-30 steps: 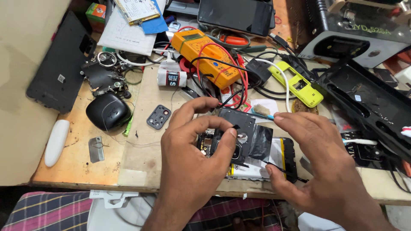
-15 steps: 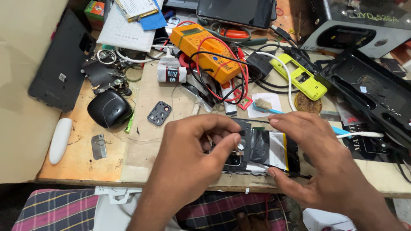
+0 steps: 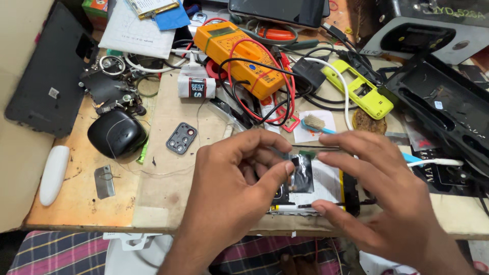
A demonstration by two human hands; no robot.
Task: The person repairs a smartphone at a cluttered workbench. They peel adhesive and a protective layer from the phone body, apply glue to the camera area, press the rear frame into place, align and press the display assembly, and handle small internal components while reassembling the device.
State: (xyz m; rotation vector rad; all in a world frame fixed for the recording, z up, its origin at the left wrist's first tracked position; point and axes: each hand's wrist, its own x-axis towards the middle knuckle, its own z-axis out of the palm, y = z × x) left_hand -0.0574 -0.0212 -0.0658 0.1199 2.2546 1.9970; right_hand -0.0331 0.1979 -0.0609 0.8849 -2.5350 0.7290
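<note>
At the left edge of the frame a black phone back cover (image 3: 43, 76) lies flat, with a white oval plastic piece (image 3: 53, 174) below it, a glossy black earbud case (image 3: 116, 133) beside that, and a small black camera-lens frame (image 3: 181, 138) further right on the worn wooden bench (image 3: 168, 203).

At lower centre my left hand (image 3: 229, 196) curls over the opened smartphone with its back removed (image 3: 318, 186), thumb and forefinger pinching a strip of clear shiny film (image 3: 301, 170) that stands up from the phone's inner face. My right hand (image 3: 379, 191) steadies the phone from the right, fingers spread, with the forefinger along its far edge and the thumb on its near edge.

The phone sits near the front edge of the bench, low and centre-right in the frame. Its long axis runs left to right, roughly parallel to that edge; which end is the top I cannot tell, since my left hand hides that side.

As I judge it, the job is midway: the back is off and the white battery exposed, while the film is only partly lifted and the phone remains unassembled.

Above, in the upper centre, an orange multimeter with red and black leads (image 3: 239, 53) rests, and a lime-green phone shell (image 3: 359, 89) lies to its right.
</note>
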